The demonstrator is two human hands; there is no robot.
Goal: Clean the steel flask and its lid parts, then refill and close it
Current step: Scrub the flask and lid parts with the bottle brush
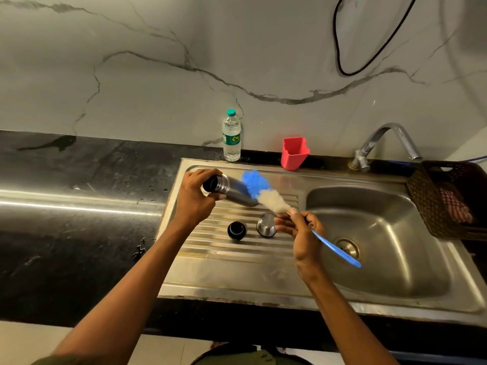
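Black stone table (79, 206) carries a steel sink unit whose ribbed drainboard (237, 254) lies under the work. Above it the steel flask (232, 191) is held tilted, its open mouth toward the person, the left hand (195, 196) with its grip wrapped round the neck end. Right hand (303, 233) pinches the blue handle of a bottle brush (263, 191), whose bristles lie against the flask's far side. Black inner lid (236, 230) and steel cap (266, 224) stand just apart on the ribs below. Open basin (382, 233) lies rightward; a water bottle (231, 137) and red holder (293, 154) stand at the back edge.
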